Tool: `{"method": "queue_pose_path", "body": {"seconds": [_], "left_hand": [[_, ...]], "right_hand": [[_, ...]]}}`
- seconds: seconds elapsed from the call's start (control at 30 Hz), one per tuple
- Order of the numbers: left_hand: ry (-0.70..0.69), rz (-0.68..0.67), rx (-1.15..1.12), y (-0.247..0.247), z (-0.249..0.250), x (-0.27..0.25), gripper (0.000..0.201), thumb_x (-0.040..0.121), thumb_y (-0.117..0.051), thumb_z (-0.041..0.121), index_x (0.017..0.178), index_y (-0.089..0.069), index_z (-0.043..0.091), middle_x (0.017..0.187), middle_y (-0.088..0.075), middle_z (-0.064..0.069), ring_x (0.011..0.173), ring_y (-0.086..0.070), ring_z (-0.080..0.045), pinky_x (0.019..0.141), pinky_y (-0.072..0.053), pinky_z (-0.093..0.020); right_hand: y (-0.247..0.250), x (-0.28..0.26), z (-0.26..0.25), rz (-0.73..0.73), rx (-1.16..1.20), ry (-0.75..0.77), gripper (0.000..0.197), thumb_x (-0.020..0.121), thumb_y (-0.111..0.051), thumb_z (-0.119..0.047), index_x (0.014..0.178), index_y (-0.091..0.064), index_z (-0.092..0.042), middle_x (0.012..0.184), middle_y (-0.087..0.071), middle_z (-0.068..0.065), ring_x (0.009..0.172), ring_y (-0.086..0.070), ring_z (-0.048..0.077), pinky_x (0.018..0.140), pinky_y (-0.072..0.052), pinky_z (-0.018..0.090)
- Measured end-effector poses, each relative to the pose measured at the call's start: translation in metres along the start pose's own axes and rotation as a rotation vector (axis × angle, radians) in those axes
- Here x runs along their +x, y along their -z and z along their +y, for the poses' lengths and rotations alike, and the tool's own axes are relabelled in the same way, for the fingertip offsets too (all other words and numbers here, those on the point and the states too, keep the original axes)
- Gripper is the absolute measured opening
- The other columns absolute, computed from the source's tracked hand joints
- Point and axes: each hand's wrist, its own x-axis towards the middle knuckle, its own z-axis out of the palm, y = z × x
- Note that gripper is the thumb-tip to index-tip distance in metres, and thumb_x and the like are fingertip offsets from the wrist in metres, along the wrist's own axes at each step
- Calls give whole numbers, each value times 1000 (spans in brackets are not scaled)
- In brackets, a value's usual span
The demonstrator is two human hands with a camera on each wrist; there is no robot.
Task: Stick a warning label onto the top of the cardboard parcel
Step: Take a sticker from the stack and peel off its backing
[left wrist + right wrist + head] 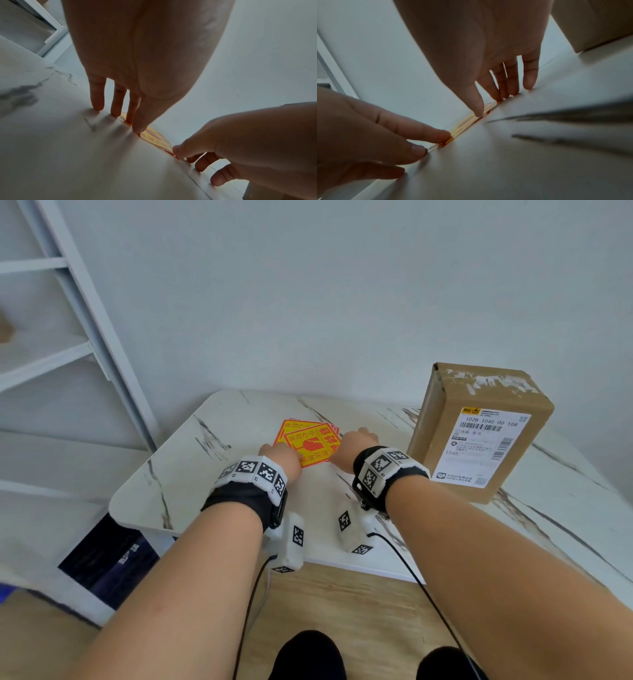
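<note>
My left fingers point down, straight and slightly spread; the little and ring tips rest on the bare marble worktop, while the next finger and the thumb press on the near left corner of the warning labels. From the left wrist view I see nothing curled round that corner, so the left hand only pins it flat. In the right wrist view, one finger of that hand seems to lift a pale, thin edge there, but I cannot tell whether it is the backing.

My right fingers also reach down, loosely apart. The thumb tip sits on the labels' right corner and the index touches the edge just behind it; whether they pinch the sheet or merely press it, I cannot tell. The other tips touch the worktop just beside the labels. The right hand covers that corner in the head view.

The labels are a small stack of red-and-yellow squares, lying flat in the middle of the worktop, toward the back edge, between my two hands.

The cardboard parcel stands upright near the worktop's back right side, right of my right hand, apart from the labels. A white shipping slip covers its facing side; torn white tape remnants mark its top.
</note>
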Motion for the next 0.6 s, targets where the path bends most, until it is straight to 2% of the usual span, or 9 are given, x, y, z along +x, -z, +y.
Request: {"method": "queue_pose_path", "body": {"seconds": [0.07,0.13,0.23,0.3,0.37,0.43,0.53,0.6], "left_hand": [[-8,14,10,1,-1,0,48,101,-28,9,146,-41,21,149,-42,-10,138,-40,-28,113,-31,-34],[-7,28,-12,1,-2,-2,48,101,-28,8,145,-43,21,150,-42,-10,137,-40,-29,113,-31,-34],[9,46,-63,1,-1,-6,49,101,-26,6,144,-45,19,149,-43,-10,136,-40,-30,110,-33,-33],[10,48,-89,1,0,-7,50,100,-26,4,145,-44,19,150,-43,-10,137,-39,-30,110,-33,-32],[9,45,-100,-1,0,-8,49,100,-27,6,144,-44,19,150,-43,-10,137,-40,-30,111,-32,-33],[5,36,-142,-1,0,-11,48,101,-29,9,146,-41,18,151,-42,-11,138,-40,-30,113,-31,-34],[19,27,-323,1,-3,-19,46,100,-33,8,145,-42,10,150,-42,-15,137,-42,-32,114,-33,-35],[40,133,-482,3,-6,-25,44,97,-38,5,138,-52,9,145,-50,-15,131,-49,-33,108,-40,-36]], "right_hand": [[-5,6,-4,5,-18,-20,34,85,-44,-34,112,-56,-18,117,-52,11,110,-42,29,78,-36,39],[-7,10,-7,9,18,-29,37,85,-44,-36,114,-57,-18,117,-54,11,110,-42,30,78,-33,39],[1,-6,-8,46,142,-54,42,83,-51,-35,119,-53,-14,122,-53,10,115,-44,32,88,-40,42],[8,-19,-5,108,313,-70,40,86,-53,-23,123,-45,-8,122,-53,14,117,-49,33,95,-45,44],[13,-28,-2,159,463,-48,35,89,-47,-8,123,-40,-5,116,-60,18,108,-58,35,83,-50,41],[18,-38,-1,213,529,25,33,89,-42,0,122,-41,-4,108,-64,18,94,-62,34,70,-46,36],[26,-50,0,260,566,96,31,88,-39,2,117,-44,-8,98,-63,15,82,-60,30,64,-46,35],[31,-59,4,281,583,117,32,88,-37,2,116,-46,-11,94,-62,13,78,-59,29,58,-45,33]]}}
